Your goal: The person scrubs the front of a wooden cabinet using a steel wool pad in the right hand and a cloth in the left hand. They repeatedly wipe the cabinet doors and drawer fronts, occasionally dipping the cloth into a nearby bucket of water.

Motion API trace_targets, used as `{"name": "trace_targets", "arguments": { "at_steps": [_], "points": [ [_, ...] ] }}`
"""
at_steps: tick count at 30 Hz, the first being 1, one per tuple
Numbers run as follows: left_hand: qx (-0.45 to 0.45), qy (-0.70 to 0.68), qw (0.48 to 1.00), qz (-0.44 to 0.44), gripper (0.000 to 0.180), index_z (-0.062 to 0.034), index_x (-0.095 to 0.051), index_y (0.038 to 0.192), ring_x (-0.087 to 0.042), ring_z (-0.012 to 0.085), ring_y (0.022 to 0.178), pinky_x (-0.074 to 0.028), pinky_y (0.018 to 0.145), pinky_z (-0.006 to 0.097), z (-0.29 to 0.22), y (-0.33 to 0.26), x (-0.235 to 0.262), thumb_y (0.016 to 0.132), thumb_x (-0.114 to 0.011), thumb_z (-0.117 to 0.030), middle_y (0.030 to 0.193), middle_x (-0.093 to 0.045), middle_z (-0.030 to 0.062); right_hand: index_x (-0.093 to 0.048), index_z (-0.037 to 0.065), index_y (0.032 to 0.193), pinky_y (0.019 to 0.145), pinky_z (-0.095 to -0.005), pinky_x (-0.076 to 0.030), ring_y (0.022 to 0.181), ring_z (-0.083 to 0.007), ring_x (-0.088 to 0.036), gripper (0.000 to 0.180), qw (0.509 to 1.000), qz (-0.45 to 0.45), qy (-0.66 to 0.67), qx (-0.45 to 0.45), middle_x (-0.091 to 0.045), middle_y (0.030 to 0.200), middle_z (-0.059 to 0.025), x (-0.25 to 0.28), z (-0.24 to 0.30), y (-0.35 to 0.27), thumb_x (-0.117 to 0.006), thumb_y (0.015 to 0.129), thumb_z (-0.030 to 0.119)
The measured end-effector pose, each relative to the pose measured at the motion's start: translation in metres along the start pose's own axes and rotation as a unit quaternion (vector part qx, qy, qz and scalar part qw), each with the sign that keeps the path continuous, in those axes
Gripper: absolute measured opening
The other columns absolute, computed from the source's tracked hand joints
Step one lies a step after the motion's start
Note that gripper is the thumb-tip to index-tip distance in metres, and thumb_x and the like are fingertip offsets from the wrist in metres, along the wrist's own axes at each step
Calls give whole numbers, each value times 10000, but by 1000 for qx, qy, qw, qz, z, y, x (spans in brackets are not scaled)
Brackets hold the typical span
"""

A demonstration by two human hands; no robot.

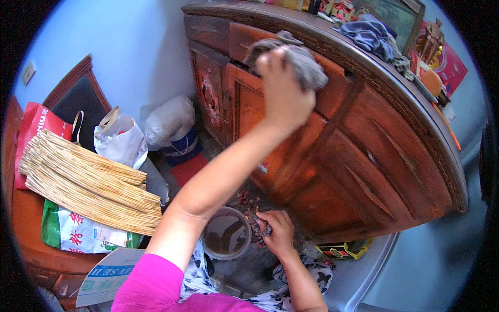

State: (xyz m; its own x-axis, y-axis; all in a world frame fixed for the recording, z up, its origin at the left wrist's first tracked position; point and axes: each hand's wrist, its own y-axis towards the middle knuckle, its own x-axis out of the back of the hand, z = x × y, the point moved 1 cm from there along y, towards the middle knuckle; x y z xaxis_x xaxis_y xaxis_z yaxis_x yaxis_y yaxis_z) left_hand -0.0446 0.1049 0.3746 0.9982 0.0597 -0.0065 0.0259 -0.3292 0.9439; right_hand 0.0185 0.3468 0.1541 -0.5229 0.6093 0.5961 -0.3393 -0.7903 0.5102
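My left hand (pixel 286 88) is raised against the front of a reddish-brown wooden cabinet (pixel 322 192), wrapped round a crumpled grey cloth (pixel 306 67). Motion blurs the hand and the cloth, which lies on the upper drawer fronts. Low down, my right hand (pixel 278 231) is closed with fingers curled on a dark reddish, ragged bunch (pixel 255 223); its kind is unclear. Just left of that hand stands a round plastic bucket (pixel 226 236) of murky brown water.
Bundled straw-coloured sticks (pixel 88 182) lie over bags on a wooden surface at the left. A white bag (pixel 122 140) stands beyond them. Blue-grey clothing (pixel 369 36) and ornaments sit on the cabinet top. A yellow-and-black box (pixel 345 248) is at lower right.
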Motion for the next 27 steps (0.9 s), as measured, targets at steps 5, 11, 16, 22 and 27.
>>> {"name": "trace_targets", "arguments": {
  "at_steps": [5, 11, 16, 22, 27],
  "points": [
    [-53, -48, 995, 71, 551, 24, -620, 1220, -368, 488, 1290, -350, 1146, 554, -50, -31, -11, 694, -772, -36, 1471, -394, 214, -761, 168, 1189, 860, -458, -546, 1032, -329, -662, 405, 999, 34, 0, -6, -723, 1099, -72, -14, -6, 4, -820, 815, 25],
    [-92, -55, 989, 103, 561, -23, -645, 1226, -387, 476, 1310, -413, 1133, 546, -21, -29, -27, 688, -799, -59, 1468, -441, 162, -769, 133, 1146, 843, -446, -547, 996, -339, -675, 346, 1000, 22, -7, 10, -717, 1052, -98, -32, -9, 13, -802, 829, -1],
    [-206, -45, 962, 171, 441, -42, -668, 1176, -468, 429, 1293, -459, 1121, 505, 21, -12, -2, 753, -780, -99, 1417, -528, 131, -771, 136, 1145, 844, -441, -542, 1000, -349, -671, 359, 999, 39, -32, 15, -714, 1062, -94, -38, -25, 6, -801, 815, -3],
    [-264, -44, 947, 178, 414, -36, -693, 1128, -582, 374, 1211, -521, 1069, 469, 54, 37, 23, 728, -800, -40, 1286, -613, 126, -776, 126, 1123, 849, -434, -546, 992, -341, -674, 321, 1000, 7, -29, 9, -720, 1043, -91, -16, -22, 5, -815, 823, 18],
    [-125, 6, 989, 81, 374, -27, -635, 1246, -525, 405, 1307, -423, 1154, 455, 158, 77, 30, 876, -677, 6, 1416, -556, 185, -778, 123, 1108, 849, -432, -545, 984, -334, -675, 323, 1000, -25, -3, -2, -729, 1038, -96, 1, -7, 3, -828, 811, 9]
  ]
}}
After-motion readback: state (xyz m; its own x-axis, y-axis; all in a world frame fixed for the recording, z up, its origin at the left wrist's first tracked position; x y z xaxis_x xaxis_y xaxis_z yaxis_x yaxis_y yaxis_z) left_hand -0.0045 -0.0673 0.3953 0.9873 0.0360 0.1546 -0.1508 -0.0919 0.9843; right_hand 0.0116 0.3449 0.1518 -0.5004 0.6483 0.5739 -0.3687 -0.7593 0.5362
